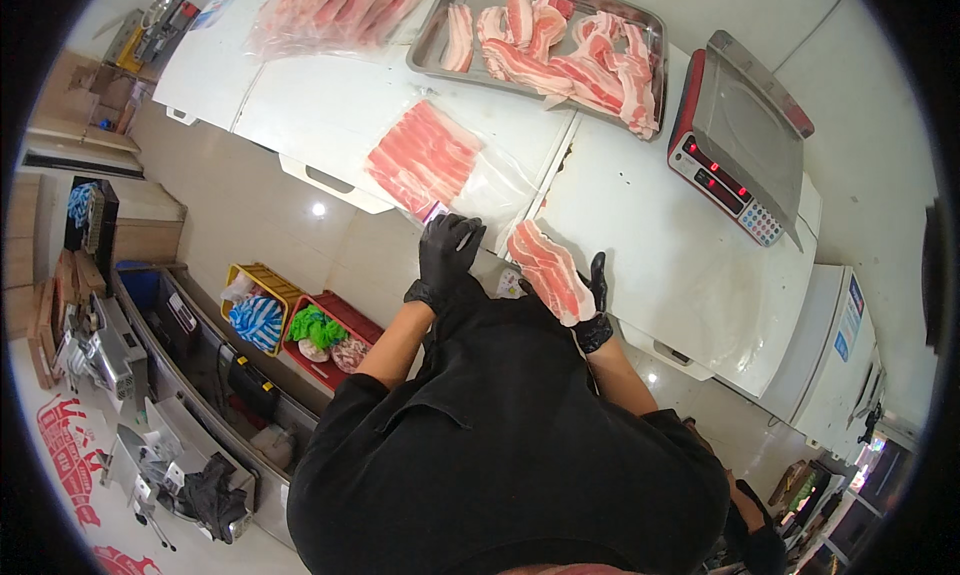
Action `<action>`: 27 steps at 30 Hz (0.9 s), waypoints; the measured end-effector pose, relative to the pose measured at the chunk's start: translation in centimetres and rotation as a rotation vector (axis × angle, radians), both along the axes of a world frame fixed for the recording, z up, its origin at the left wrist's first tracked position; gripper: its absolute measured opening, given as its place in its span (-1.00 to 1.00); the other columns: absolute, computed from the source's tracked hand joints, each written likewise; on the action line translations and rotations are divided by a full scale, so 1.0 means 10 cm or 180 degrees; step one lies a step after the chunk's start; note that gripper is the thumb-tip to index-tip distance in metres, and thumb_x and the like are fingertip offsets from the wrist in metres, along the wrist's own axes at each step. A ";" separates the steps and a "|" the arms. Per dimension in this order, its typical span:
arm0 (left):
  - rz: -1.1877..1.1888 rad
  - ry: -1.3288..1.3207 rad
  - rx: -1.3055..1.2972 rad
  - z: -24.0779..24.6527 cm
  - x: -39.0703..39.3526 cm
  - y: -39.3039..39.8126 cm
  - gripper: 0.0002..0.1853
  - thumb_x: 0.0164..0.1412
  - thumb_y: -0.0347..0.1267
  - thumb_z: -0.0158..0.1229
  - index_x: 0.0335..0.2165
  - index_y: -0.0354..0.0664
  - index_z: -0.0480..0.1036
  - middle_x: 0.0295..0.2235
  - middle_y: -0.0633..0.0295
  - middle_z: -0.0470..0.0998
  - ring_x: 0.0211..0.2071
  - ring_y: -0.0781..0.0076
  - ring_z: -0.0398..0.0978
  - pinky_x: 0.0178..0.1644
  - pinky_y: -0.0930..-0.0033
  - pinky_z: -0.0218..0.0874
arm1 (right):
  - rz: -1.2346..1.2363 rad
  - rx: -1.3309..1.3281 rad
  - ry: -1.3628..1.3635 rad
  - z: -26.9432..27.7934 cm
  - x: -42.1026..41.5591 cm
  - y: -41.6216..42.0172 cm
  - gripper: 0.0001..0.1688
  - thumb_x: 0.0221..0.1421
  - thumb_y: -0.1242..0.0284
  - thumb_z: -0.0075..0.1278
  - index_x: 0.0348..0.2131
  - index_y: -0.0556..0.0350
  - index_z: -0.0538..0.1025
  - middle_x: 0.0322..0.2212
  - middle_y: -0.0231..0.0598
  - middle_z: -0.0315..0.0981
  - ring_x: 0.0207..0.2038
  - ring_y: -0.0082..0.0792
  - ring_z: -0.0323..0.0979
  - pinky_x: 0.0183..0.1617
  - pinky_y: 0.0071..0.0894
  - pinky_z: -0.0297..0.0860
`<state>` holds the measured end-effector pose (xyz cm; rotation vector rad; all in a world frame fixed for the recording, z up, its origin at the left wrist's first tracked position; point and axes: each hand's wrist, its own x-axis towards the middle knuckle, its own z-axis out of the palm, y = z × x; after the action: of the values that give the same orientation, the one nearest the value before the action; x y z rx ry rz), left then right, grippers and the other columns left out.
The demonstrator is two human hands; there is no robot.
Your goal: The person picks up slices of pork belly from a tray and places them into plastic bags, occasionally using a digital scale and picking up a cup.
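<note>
My left hand [450, 246], in a black glove, is curled at the near edge of a clear plastic bag [499, 181], its fingers closed on the film. Inside the bag lies a flat row of pork belly slices [424, 153], and a small label [435, 212] shows beside my fingers. In my right hand [598, 301], also gloved in black, rests a flat piece of sliced pork belly [551, 269], held over the front edge of the white chest freezer lids [660, 234]. The thumb stands up beside the meat. My right fingers are mostly hidden under it.
A steel tray [427, 61] of loose pork belly strips [589, 69] stands at the back. Right of it is a digital scale [742, 147]. Packed meat [337, 12] lies at the far left. Crates [259, 305] and slicing machines [112, 350] stand left. Another person's arm [746, 504] shows lower right.
</note>
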<state>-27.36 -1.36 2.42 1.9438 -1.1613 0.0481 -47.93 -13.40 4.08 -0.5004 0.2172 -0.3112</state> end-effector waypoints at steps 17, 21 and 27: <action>-0.1088 -0.0325 -0.0439 0.02 0.38 0.19 -0.69 -0.05 -0.37 0.32 -0.23 -0.07 0.58 -0.43 0.27 0.52 -0.42 0.25 0.50 -0.36 0.22 0.32 | 0.0147 -0.2040 0.0028 -0.67 1.43 0.00 -0.30 0.40 0.24 -0.23 0.35 0.13 0.00 0.30 -0.09 0.00 0.34 -0.23 0.02 0.38 -0.27 0.02; -0.1028 -0.0482 -0.0397 -0.03 0.40 0.18 -0.72 -0.07 -0.36 0.32 -0.27 -0.05 0.58 -0.45 0.30 0.52 -0.44 0.30 0.50 -0.38 0.23 0.33 | 0.0429 -0.0863 0.0451 -0.49 1.76 -0.04 -0.24 0.40 0.08 -0.31 0.34 0.15 0.00 0.29 -0.06 0.02 0.33 -0.16 0.06 0.38 -0.14 0.03; -0.1469 -0.0186 -0.0647 -0.04 0.55 0.16 -0.69 -0.04 -0.34 0.31 -0.22 -0.02 0.58 -0.38 0.25 0.53 -0.34 0.27 0.51 -0.27 0.22 0.34 | 0.0651 -0.2633 0.0163 0.10 2.22 0.03 -0.21 0.36 0.05 -0.26 0.33 0.16 0.03 0.28 -0.10 0.07 0.29 -0.16 0.12 0.38 -0.13 0.02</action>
<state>-21.89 0.20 2.02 1.4711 -1.5543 -0.0223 -25.69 -13.08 5.11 -1.3398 0.0756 -0.1765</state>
